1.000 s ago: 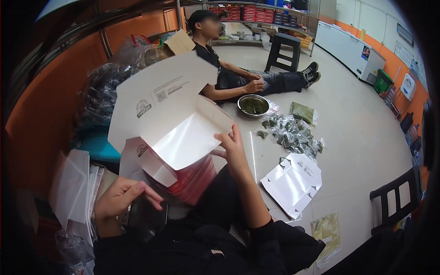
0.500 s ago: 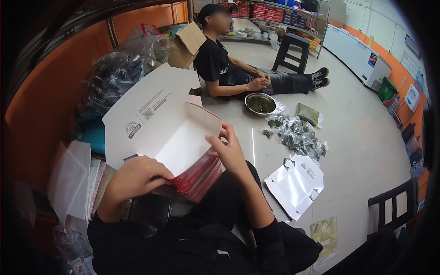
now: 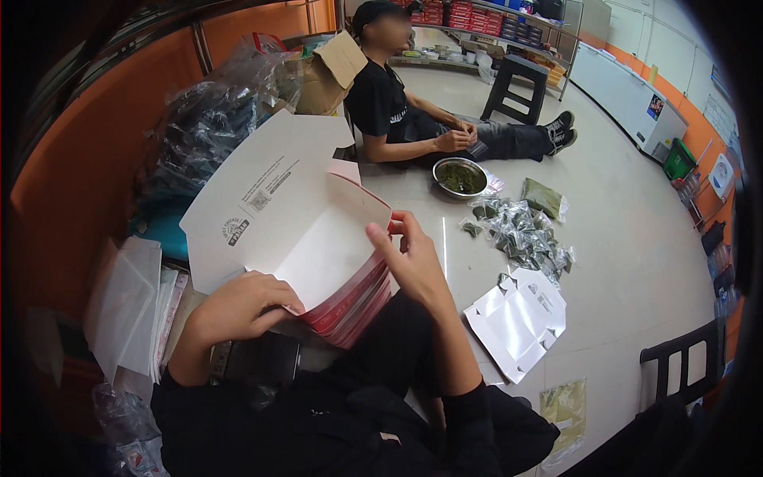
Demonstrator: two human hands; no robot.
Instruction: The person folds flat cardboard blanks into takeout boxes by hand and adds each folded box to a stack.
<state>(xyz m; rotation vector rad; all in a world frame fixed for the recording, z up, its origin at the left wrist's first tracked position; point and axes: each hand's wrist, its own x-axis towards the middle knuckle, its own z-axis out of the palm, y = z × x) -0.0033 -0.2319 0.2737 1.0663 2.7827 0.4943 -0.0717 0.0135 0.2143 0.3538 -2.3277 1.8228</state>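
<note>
A paper food box (image 3: 330, 242), white inside and red outside, sits at the top of a nested stack of similar boxes (image 3: 358, 306) by my lap. Its large white lid (image 3: 262, 191) stands raised on the far left side. My left hand (image 3: 238, 306) grips the near left corner, fingers curled over the rim. At the right corner is my right hand (image 3: 417, 258), with its thumb by the inner side and its fingers around the outer edge. Flat white carton blanks (image 3: 517, 326) lie on the floor to the right.
A seated co-worker (image 3: 389, 103) is beside a metal bowl (image 3: 437, 187) of green food. Small filled plastic bags (image 3: 520, 230) are heaped nearby. Plastic-wrapped goods (image 3: 226, 111) crowd the left wall. Black stools (image 3: 517, 87) and a white chest freezer (image 3: 620, 95) stand farther off.
The view has shifted slightly, so the background sits a little more to the right. My right hand has shifted slightly at the box corner, its thumb lifting a bit. The left hand keeps its grip.
</note>
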